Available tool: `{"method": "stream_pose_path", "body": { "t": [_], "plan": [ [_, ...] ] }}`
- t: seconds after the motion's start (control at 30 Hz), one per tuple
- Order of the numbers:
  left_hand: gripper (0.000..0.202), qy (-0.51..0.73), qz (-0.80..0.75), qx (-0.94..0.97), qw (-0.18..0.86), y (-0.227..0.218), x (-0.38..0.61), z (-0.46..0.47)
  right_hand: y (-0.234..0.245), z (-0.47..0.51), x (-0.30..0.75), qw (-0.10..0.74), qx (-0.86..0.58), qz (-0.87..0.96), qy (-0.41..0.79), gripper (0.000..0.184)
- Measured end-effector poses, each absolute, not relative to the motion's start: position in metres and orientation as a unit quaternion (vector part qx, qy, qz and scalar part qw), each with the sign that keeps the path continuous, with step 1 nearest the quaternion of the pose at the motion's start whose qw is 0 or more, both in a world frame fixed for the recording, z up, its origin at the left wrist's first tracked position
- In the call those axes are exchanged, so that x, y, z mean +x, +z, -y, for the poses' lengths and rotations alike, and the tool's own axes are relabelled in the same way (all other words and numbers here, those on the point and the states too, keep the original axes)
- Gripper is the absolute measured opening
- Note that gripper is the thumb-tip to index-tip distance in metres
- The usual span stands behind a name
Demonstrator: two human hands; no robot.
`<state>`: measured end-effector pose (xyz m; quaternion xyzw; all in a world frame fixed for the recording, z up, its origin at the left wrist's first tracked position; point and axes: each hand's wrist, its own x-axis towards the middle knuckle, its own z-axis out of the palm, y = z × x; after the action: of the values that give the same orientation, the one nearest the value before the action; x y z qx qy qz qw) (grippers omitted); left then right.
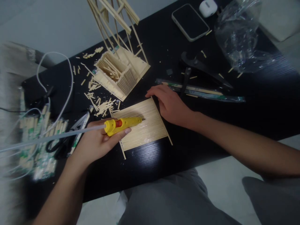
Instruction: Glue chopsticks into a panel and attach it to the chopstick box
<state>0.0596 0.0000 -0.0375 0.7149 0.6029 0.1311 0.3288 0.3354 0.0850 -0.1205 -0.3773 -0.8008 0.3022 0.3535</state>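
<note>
Left hand (98, 142): closed around a yellow glue gun (122, 124), thumb on top, fingers curled beneath. The nozzle points towards the right hand and lies over the stick panel (145, 129). A translucent glue stick (58, 136) projects from the rear of the gun, out past the left wrist.

Right hand (170, 104): open, palm down, fingers extended. The fingertips rest on the far edge of the stick panel; nothing is gripped.

Stick panel: lies flat on the black worktop (164, 53) between the two hands, touched by the right hand.

Beyond the left hand: a stick-built model (122, 72) with a tall open frame, and cut stick offcuts (98, 103) scattered just beside it. Outboard of the left hand: scissors (61, 143), wrapped stick packs (39, 150) (blurred) and a white cable (67, 75).

Beyond the right hand: long wrapped sticks (201, 92) and a black hand tool (203, 68). Further off: a phone (189, 22), a white case (208, 7) and a clear plastic bag (239, 43).
</note>
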Motion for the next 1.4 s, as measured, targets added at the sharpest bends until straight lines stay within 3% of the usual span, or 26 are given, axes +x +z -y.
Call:
{"method": "stream_pose_path", "body": {
  "t": [0.77, 1.4],
  "plan": [
    [0.032, 0.139, -0.567, 0.734, 0.347, -0.042, 0.066, -0.002, -0.119, -0.084, 0.336, 0.351, -0.374, 0.804, 0.300, 0.043],
    [0.039, 0.126, -0.528, 0.786, 0.296, -0.040, 0.085, -0.014, -0.120, -0.085, 0.336, 0.352, -0.374, 0.807, 0.292, 0.040]
  ]
}}
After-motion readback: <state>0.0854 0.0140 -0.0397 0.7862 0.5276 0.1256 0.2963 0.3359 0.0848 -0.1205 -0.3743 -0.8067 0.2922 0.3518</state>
